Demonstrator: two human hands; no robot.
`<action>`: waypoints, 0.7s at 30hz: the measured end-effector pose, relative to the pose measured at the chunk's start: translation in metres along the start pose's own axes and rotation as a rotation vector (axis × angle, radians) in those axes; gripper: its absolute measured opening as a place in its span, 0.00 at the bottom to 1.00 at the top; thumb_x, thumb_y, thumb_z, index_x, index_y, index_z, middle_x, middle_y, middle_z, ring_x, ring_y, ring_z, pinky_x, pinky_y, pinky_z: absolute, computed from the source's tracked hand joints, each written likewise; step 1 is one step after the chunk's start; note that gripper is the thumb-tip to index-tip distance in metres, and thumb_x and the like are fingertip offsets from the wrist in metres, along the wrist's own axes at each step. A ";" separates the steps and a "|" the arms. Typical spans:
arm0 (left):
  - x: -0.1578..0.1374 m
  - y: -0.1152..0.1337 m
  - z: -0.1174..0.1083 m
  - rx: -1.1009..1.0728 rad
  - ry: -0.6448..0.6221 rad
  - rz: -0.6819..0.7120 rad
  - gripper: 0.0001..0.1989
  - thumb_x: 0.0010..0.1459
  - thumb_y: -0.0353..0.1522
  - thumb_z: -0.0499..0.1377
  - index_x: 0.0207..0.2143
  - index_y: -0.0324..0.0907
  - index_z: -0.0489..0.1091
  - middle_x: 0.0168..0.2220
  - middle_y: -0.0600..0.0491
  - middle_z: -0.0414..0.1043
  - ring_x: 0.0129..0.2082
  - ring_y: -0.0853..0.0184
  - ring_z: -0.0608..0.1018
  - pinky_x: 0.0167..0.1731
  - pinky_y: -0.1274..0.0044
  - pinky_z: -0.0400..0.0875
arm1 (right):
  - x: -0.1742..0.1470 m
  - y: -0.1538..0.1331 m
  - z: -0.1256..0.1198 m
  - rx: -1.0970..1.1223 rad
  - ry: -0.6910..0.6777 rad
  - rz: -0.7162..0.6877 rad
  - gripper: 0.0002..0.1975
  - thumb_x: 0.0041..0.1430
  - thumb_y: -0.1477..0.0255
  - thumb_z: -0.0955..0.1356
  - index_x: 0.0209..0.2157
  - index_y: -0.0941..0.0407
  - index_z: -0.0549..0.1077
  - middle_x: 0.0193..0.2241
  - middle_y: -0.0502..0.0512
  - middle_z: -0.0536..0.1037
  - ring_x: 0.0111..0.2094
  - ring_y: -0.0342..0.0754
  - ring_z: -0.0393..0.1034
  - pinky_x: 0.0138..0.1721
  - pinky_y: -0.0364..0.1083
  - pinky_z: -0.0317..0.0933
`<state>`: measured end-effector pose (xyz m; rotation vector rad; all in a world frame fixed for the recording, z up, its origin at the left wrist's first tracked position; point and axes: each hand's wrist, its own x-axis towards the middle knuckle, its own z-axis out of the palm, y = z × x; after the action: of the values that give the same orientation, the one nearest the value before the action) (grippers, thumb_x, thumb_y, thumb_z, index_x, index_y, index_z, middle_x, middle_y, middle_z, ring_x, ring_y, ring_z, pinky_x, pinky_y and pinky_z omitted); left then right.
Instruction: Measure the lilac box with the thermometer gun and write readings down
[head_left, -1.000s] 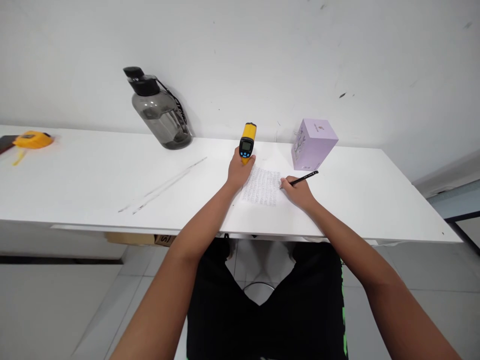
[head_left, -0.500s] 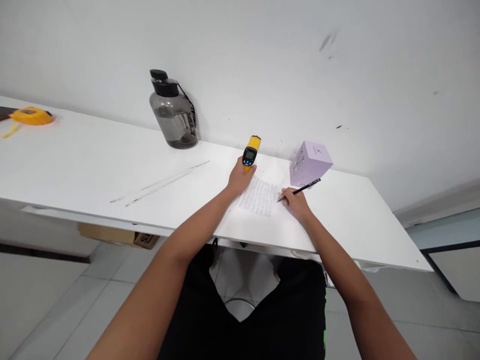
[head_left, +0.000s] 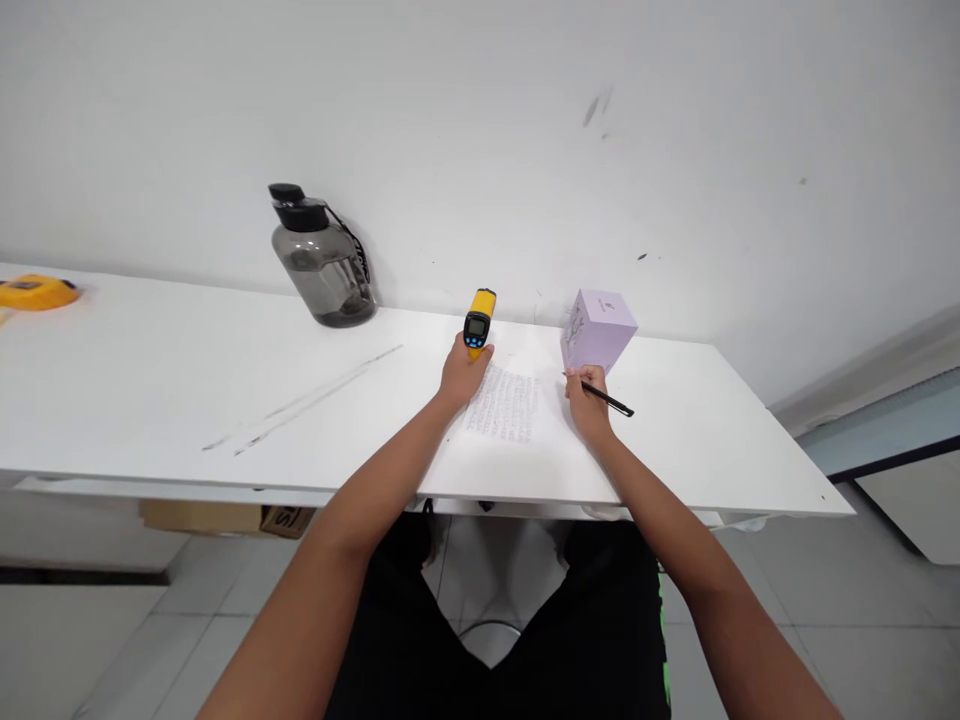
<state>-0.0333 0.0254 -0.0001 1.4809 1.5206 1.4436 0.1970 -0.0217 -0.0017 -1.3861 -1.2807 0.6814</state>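
Note:
My left hand [head_left: 462, 374] is closed around the handle of a yellow and black infrared thermometer [head_left: 478, 322], its small screen and blue buttons facing me. Between my hands a sheet of paper covered in handwriting [head_left: 504, 404] lies on the table, partly beside my left wrist. A black pen [head_left: 611, 399] is gripped in my right hand [head_left: 589, 392], to the right of the sheet. The pen slants, one end pointing toward the lower right. Just behind my right hand stands a lilac box [head_left: 598, 330], its lower part partly covered by my fingers.
A large grey water bottle [head_left: 326, 275] with a black cap stands against the wall, left of my hands. At the far left lies a yellow tape measure [head_left: 37, 292]. Dark streaks mark the white table [head_left: 150, 370]. A cardboard box [head_left: 202, 516] sits below the table.
My right hand has turned the pen from pointing up right to pointing down right, and moved off the sheet's edge toward the lilac box. The view has shifted; my left hand still holds the thermometer.

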 end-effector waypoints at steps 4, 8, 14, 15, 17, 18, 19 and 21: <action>0.000 -0.001 0.000 0.014 -0.001 0.004 0.15 0.58 0.43 0.60 0.43 0.46 0.64 0.37 0.52 0.72 0.37 0.62 0.74 0.40 0.69 0.66 | 0.004 0.010 0.000 -0.093 0.029 -0.155 0.15 0.59 0.55 0.66 0.38 0.51 0.65 0.26 0.45 0.70 0.28 0.45 0.65 0.33 0.45 0.60; -0.001 0.001 -0.001 0.012 0.003 0.002 0.14 0.58 0.42 0.59 0.43 0.47 0.64 0.37 0.52 0.72 0.37 0.62 0.74 0.38 0.70 0.65 | 0.004 0.020 0.002 -0.211 -0.163 -0.255 0.17 0.62 0.57 0.63 0.46 0.53 0.68 0.29 0.49 0.71 0.26 0.46 0.63 0.30 0.45 0.60; -0.001 0.003 -0.001 0.013 -0.018 -0.009 0.15 0.59 0.42 0.59 0.45 0.46 0.63 0.39 0.51 0.73 0.38 0.61 0.75 0.40 0.69 0.66 | 0.004 0.025 0.002 -0.345 -0.344 -0.290 0.16 0.65 0.66 0.60 0.51 0.51 0.70 0.41 0.54 0.76 0.30 0.47 0.67 0.38 0.50 0.66; -0.002 0.003 -0.001 0.015 -0.018 -0.013 0.15 0.59 0.42 0.59 0.46 0.46 0.63 0.39 0.51 0.73 0.38 0.61 0.75 0.40 0.69 0.66 | 0.003 0.024 0.003 -0.369 -0.357 -0.309 0.15 0.64 0.68 0.60 0.50 0.51 0.71 0.43 0.55 0.76 0.30 0.47 0.68 0.40 0.51 0.67; -0.002 0.004 -0.002 0.018 -0.019 -0.019 0.16 0.59 0.42 0.58 0.47 0.46 0.63 0.39 0.51 0.73 0.39 0.61 0.75 0.40 0.69 0.66 | 0.001 0.022 0.002 -0.379 -0.304 -0.361 0.15 0.63 0.69 0.61 0.49 0.52 0.72 0.47 0.59 0.73 0.32 0.48 0.69 0.43 0.54 0.69; -0.002 0.004 -0.002 0.021 -0.020 -0.020 0.16 0.60 0.42 0.58 0.47 0.46 0.63 0.40 0.51 0.73 0.39 0.61 0.75 0.40 0.69 0.66 | 0.001 0.021 0.001 -0.371 -0.228 -0.394 0.15 0.63 0.68 0.62 0.49 0.53 0.71 0.50 0.61 0.71 0.35 0.49 0.70 0.45 0.56 0.69; -0.002 0.005 -0.002 0.026 -0.022 -0.019 0.17 0.60 0.42 0.58 0.48 0.46 0.63 0.40 0.51 0.73 0.39 0.61 0.75 0.40 0.69 0.66 | 0.002 0.019 0.000 -0.362 -0.118 -0.430 0.16 0.62 0.67 0.62 0.51 0.53 0.69 0.53 0.64 0.68 0.41 0.52 0.72 0.48 0.58 0.68; -0.003 0.006 -0.002 0.038 -0.025 -0.019 0.18 0.60 0.42 0.58 0.49 0.47 0.64 0.41 0.51 0.74 0.40 0.60 0.75 0.41 0.69 0.66 | 0.008 0.016 -0.002 -0.358 0.147 -0.486 0.24 0.60 0.63 0.65 0.57 0.54 0.63 0.60 0.69 0.59 0.59 0.61 0.63 0.58 0.64 0.62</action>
<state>-0.0328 0.0212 0.0053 1.4974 1.5510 1.3879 0.2055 -0.0127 -0.0140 -1.2999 -1.5927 0.0174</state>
